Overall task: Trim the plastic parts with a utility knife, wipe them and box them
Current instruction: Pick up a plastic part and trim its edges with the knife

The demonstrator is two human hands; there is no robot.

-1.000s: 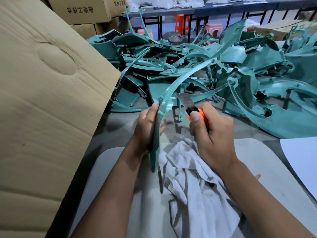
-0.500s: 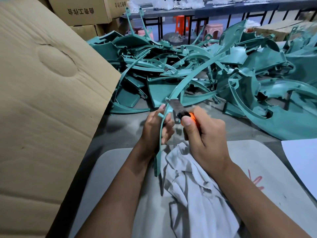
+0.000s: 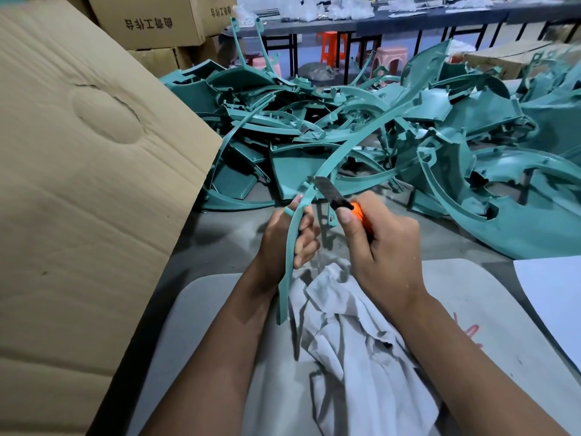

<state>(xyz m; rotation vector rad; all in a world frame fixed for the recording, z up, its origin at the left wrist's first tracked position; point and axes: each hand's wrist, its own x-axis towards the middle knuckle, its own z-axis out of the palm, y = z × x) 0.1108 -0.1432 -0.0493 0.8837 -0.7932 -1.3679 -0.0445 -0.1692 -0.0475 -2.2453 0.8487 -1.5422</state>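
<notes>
While the left hand grips a curved teal plastic strip upright above the desk, steadying it, the right hand clasps a utility knife, blade against its edge.

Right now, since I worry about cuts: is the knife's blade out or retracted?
Out. The utility knife in the right hand shows a long bare segmented blade lying against the curved teal strip held by the left hand.
</notes>
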